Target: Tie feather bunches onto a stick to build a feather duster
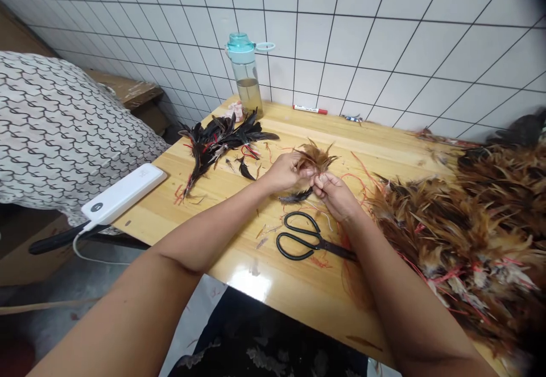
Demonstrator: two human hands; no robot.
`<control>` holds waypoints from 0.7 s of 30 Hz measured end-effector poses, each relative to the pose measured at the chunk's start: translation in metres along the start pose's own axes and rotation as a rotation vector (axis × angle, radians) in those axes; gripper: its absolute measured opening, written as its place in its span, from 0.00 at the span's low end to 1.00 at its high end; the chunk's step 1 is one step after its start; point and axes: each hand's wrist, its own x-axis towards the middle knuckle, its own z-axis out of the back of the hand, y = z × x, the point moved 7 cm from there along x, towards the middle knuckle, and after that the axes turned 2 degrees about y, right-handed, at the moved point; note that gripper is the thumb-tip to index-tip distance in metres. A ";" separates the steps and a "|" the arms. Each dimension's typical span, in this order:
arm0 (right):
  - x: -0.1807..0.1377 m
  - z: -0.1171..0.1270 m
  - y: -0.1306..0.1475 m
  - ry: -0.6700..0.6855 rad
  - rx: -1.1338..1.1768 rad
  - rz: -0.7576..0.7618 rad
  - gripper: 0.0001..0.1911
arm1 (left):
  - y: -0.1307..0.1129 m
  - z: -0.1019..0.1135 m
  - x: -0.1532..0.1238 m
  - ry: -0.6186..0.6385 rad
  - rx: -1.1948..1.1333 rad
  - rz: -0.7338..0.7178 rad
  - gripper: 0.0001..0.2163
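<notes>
A small bunch of brown feathers [318, 156] is held up over the middle of the wooden table. My left hand [285, 171] is closed round it from the left. My right hand [331, 192] pinches at the base of the same bunch; whether it grips the quills or a thread there is too small to make out. Below the hands lie a loose dark feather [296, 196] and a pair of black-handled scissors [302, 237], whose blades pass partly under my right forearm. Red thread [360, 181] is strewn on the table beside my right hand.
A large heap of brown feathers [464, 218] covers the table's right side. Black feather bunches [217, 141] tied with red lie at left. A water bottle [247, 78] and red marker [310, 110] stand or lie near the tiled wall. A white power bank [125, 194] sits at the left edge.
</notes>
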 end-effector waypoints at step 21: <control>-0.006 -0.007 -0.011 0.079 0.534 -0.297 0.09 | -0.013 -0.016 -0.008 0.076 -0.539 0.047 0.12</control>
